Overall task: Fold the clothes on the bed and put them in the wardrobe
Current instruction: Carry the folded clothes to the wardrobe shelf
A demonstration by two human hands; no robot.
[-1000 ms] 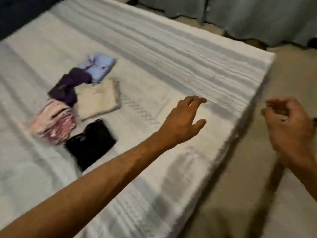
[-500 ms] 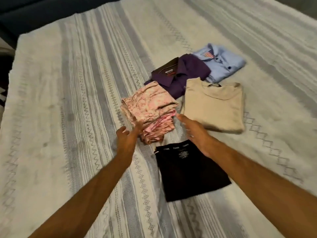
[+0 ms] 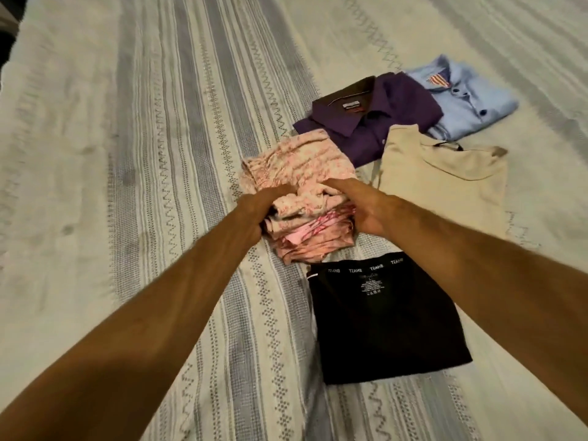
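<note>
A folded stack of pink patterned clothes lies on the striped bedspread. My left hand grips the stack's left side, fingers curled over its top edge. On the stack's right side, my right hand holds it with fingers on top and thumb at the side. Around it lie other folded garments: a black one nearest me, a beige top to the right, a purple shirt behind, and a light blue shirt farthest right.
The bedspread stretches wide to the left and toward me. A dark gap shows at the bed's far left edge. No wardrobe is in view.
My view swung from the bed's edge to the folded pile. Both hands moved in from beside the pink stack and now hold it on both sides.
</note>
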